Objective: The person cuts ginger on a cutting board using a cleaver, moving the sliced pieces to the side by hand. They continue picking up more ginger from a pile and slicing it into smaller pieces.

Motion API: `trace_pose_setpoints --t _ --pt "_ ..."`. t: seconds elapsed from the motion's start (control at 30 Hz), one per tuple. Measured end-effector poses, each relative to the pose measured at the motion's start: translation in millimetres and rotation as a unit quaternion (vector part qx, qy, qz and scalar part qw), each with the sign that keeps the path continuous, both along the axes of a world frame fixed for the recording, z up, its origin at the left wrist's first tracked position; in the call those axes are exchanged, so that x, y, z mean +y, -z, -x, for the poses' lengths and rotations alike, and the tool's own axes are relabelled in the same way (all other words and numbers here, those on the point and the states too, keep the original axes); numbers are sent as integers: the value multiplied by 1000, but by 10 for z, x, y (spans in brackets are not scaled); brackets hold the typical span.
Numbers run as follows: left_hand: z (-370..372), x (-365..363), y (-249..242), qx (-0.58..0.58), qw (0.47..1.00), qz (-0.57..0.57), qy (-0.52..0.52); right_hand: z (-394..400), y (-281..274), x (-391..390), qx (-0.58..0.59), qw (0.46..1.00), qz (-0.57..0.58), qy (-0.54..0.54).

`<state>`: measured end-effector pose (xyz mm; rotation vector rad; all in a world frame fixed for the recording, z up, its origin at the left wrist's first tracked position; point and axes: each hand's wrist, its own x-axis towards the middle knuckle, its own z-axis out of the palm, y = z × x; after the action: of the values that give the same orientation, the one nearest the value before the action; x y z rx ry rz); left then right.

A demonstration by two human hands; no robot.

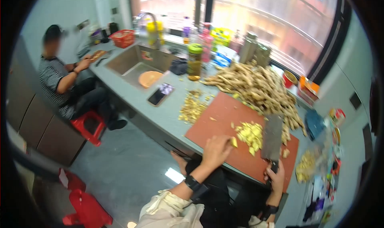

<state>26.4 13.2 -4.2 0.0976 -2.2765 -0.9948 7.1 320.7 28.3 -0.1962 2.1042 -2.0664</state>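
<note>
On the red-brown cutting board (204, 131) lies my left hand (216, 152), fingers bent together around a small yellow piece of ginger (234, 142) at their tips. My right hand (276, 176) grips the black handle of a cleaver (273, 138) at the board's right side. The cleaver's broad grey blade points away from me, beside a pile of chopped ginger (250, 135). Behind the board is a big heap of whole ginger roots (256, 84), some overlapping its far edge. Small scraps (193, 107) lie on the counter left of the board.
A phone (161, 94) and a green-lidded jar (195, 62) stand near the sink (132, 68), which holds an orange basin (150, 79). A bag of pale pieces (307, 166) is at the right. Another person (60, 76) sits on a red stool (90, 126) at left.
</note>
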Motion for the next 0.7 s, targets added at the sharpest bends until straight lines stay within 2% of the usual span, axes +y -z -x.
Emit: trace_pose_setpoints --t 0.27,0.7 --pt "91 -42 -234 -57 997 32 34 7 -53 -34 20 1000 3 -8" --pt "153 -75 -104 -48 998 31 39 17 16 -37 23 1000 16 5"
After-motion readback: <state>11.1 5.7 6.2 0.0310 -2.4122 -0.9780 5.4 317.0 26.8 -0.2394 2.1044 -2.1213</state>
